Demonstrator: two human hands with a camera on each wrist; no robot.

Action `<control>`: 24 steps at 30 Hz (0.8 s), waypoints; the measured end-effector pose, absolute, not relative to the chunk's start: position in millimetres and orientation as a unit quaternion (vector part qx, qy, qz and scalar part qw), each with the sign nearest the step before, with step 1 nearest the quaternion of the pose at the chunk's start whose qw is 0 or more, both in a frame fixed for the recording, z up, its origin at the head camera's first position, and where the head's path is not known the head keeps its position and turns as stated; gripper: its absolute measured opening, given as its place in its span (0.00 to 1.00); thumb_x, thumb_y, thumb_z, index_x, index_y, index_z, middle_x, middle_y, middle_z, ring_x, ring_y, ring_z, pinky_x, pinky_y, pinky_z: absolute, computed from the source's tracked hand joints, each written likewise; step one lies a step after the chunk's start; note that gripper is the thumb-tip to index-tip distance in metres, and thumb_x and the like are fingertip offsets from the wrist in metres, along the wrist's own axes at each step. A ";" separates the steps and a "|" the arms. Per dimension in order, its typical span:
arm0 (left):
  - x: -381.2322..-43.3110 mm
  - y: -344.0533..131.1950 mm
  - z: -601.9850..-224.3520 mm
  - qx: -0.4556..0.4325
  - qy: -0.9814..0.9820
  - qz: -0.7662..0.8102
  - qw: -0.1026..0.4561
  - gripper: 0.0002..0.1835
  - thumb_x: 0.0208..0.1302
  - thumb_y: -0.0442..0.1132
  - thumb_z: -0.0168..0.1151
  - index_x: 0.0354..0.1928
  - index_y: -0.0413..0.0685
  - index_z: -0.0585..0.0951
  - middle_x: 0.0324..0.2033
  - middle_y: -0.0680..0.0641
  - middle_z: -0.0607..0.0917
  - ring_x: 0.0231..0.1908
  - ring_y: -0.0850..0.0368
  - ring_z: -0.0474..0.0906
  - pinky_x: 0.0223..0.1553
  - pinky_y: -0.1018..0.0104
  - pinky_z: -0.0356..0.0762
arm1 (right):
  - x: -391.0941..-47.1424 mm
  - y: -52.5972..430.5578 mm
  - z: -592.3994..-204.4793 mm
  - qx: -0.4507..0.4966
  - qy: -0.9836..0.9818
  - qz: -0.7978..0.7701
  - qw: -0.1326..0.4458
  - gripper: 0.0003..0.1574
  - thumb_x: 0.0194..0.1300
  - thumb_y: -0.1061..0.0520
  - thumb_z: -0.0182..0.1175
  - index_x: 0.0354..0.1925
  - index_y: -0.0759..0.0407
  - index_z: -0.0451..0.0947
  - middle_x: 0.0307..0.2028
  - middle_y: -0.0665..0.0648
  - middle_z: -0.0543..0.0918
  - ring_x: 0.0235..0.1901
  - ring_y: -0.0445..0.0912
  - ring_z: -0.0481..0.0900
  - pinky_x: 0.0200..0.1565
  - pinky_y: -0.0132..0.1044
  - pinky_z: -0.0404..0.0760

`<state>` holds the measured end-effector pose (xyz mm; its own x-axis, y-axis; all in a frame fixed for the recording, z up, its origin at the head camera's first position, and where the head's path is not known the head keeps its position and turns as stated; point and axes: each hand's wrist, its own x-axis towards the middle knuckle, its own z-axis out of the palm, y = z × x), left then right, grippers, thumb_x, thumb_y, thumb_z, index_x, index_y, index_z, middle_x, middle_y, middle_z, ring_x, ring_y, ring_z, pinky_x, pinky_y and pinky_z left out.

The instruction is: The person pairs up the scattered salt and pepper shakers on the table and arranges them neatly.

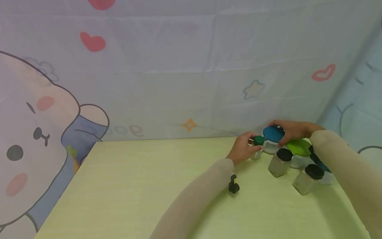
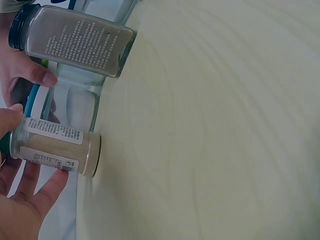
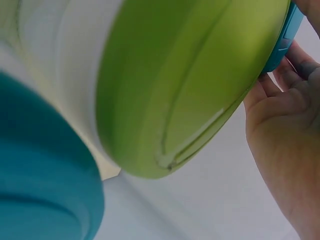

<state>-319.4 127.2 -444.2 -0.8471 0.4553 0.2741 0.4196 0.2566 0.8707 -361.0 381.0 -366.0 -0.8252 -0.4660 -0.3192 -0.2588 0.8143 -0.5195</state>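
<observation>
At the table's back right, my left hand point(image 1: 242, 148) holds a small spice jar with a green cap point(image 1: 258, 140). Pale brown powder and white labels show on that spice jar point(image 2: 55, 145) in the left wrist view, the thumb on one side and the fingers on the other. Just right of it, my right hand point(image 1: 293, 129) grips a clear container with a round blue lid point(image 1: 273, 134), fingers at the far edge and thumb at the near side. A container with a lime green lid point(image 1: 299, 147) stands beside the right hand, under the wrist.
Two square jars with black caps, one nearer the back point(image 1: 280, 163) and one nearer the front point(image 1: 308, 180), stand before the containers. Another blue-lidded container point(image 1: 327, 178) is partly hidden by the right sleeve. A printed cloth point(image 1: 167, 83) hangs behind the pale table point(image 1: 134, 186).
</observation>
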 end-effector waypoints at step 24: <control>-317.2 112.8 -426.4 0.271 0.797 0.540 0.003 0.20 0.67 0.44 0.70 0.59 0.50 0.80 0.51 0.51 0.81 0.47 0.62 0.78 0.39 0.75 0.80 | -361.1 377.1 -358.5 -0.222 0.929 -0.220 0.197 0.53 0.55 0.52 0.78 0.70 0.62 0.61 0.68 0.71 0.65 0.60 0.61 0.72 0.54 0.51 0.79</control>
<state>-317.2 112.8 -426.4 -0.8532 0.4351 0.2876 0.4282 0.2694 0.8626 -361.1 377.1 -358.5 -0.8238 -0.4995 -0.2680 -0.3263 0.8045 -0.4962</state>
